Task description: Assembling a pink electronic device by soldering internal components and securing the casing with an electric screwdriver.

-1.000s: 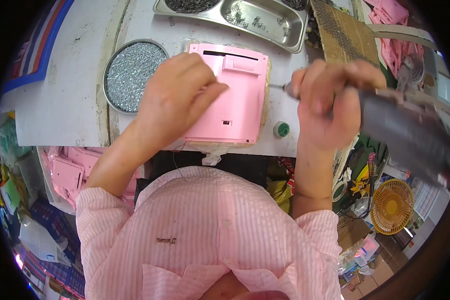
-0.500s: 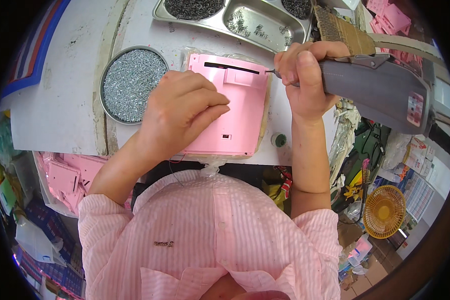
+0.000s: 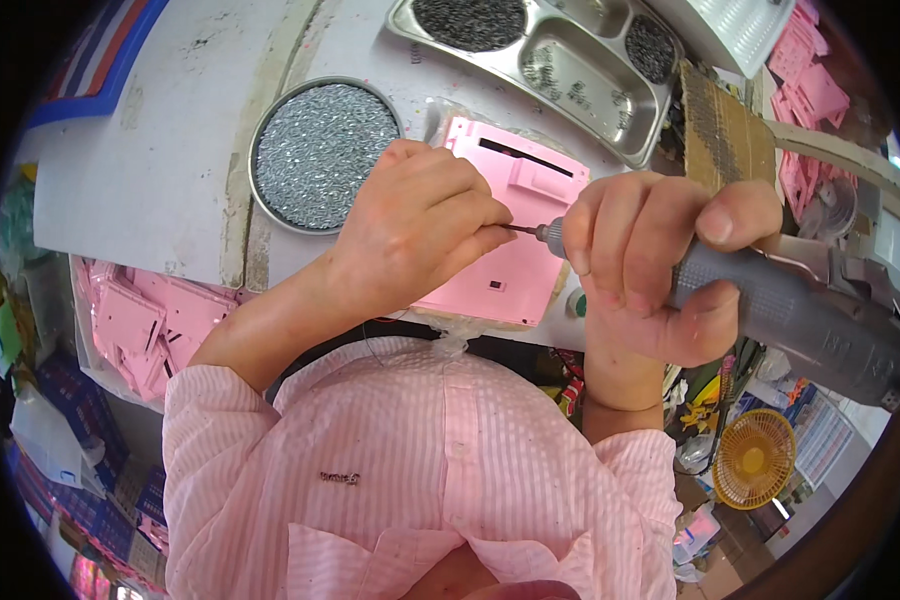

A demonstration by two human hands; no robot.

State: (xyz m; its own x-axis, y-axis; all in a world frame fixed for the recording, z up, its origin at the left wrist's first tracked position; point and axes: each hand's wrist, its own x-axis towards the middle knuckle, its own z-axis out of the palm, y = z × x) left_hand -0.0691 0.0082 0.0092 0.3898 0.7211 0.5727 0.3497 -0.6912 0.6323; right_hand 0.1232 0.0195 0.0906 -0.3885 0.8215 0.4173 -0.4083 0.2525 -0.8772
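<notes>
In my closed right hand (image 3: 650,255) is a grey electric screwdriver (image 3: 810,315), its thin bit (image 3: 523,229) pointing left. My left hand (image 3: 410,225) pinches at the bit's tip; whatever lies between the fingertips is hidden. Below both hands lies a pink plastic panel (image 3: 510,268) with a long dark slot and a small square opening, on a wrapped pad. My left hand and wrist cover part of its left side. Small silver screws (image 3: 320,155) fill a round metal bowl (image 3: 254,190) left of the panel.
A metal compartment tray (image 3: 638,105) with dark springs and other small parts stands behind the panel. Cardboard (image 3: 725,130) is at the right. More pink parts (image 3: 135,325) lie in a bag at the lower left. A small green round item (image 3: 576,303) sits beside the panel.
My right hand has brought the screwdriver down and toward me, away from the panel's upper right corner. My left fingers now meet the bit's tip. The view has shifted, so the scene sits further right.
</notes>
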